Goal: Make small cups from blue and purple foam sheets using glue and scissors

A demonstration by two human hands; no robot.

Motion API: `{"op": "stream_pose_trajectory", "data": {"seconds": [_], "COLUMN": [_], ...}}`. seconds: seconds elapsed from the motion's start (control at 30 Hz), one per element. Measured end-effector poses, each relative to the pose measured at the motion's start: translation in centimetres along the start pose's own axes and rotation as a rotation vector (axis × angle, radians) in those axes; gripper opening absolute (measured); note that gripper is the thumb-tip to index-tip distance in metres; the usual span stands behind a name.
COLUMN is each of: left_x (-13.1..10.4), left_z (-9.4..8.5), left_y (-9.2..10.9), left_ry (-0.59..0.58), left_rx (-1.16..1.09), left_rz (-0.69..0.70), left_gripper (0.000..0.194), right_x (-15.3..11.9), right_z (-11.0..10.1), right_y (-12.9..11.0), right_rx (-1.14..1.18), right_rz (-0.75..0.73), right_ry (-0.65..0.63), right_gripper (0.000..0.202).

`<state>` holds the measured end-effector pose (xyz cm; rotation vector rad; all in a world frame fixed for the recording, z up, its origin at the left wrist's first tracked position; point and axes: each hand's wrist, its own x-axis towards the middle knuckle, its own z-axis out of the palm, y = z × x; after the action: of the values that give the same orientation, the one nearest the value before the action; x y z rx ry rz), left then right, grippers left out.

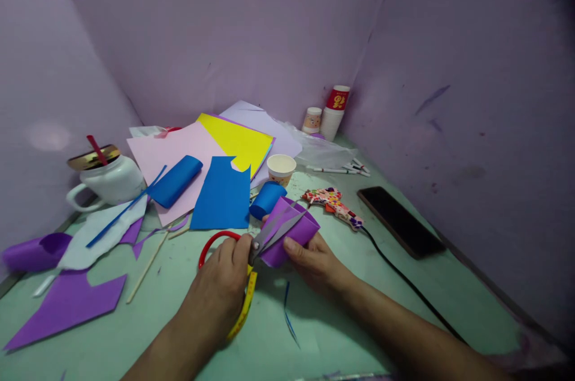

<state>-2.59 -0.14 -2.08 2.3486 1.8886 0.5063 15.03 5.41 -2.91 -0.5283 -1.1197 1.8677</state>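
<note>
My left hand (220,285) is closed round the scissors (212,243), near their pivot; one handle is red, and a yellow strip with markings hangs below. The blades are parted and lie over the purple foam tube (300,226). That tube is held in my right hand (317,261), thumb on the near side and fingers mostly hidden behind it. Just behind the tube rests a short blue roll (268,199). A notched blue sheet (221,198) lies to its left.
Behind are a paper cup (281,169), a yellow sheet (238,141) and a pink sheet (179,147). A glue gun (335,206) with a black cord and a phone (399,220) lie right. A white teapot-like mug (112,180) and purple scraps (67,306) are left.
</note>
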Motion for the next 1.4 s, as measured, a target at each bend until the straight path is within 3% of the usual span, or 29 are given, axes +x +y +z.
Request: {"op": "stream_pose_trajectory", "data": {"seconds": [0.17,0.4,0.8,1.1,1.17,1.27,1.4], "left_x": [0.0,0.0,-0.3,-0.2,0.2,1.2,2.2], "left_z": [-0.6,-0.8,-0.4,-0.2,-0.9,-2.5,-4.2], "left_y": [0.2,0.3,-0.4,-1.1,-1.2,-1.8,-4.0], "left_ry": [-0.109,-0.187,-0.025,0.002,0.029,0.084,0.008], "left_rx": [0.114,0.080,0.049,-0.078,-0.105,0.001,0.183], "left_rz": [-0.011,-0.028,0.011,0.034,-0.013,-0.235,-0.521], "left_gripper": [0.043,0.045,0.040,0.034,0.031,0.033,0.037], "right_x": [-0.1,0.0,0.1,0.5,0.6,0.7,0.8], "right_z": [0.1,0.0,0.2,0.4,0.3,0.2,0.0], "right_y": [-0.1,-0.1,-0.1,-0.5,-0.7,-1.1,-1.6], "right_rx": [-0.017,-0.020,0.043,0.135,0.170,0.221,0.238], "right_rz": [-0.001,0.008,0.037,0.080,0.109,0.171,0.162], "right_ry": [-0.001,-0.006,0.027,0.036,0.028,0.010,0.009], "right_gripper": [0.045,0.048,0.044,0.045,0.046,0.047,0.049]}}
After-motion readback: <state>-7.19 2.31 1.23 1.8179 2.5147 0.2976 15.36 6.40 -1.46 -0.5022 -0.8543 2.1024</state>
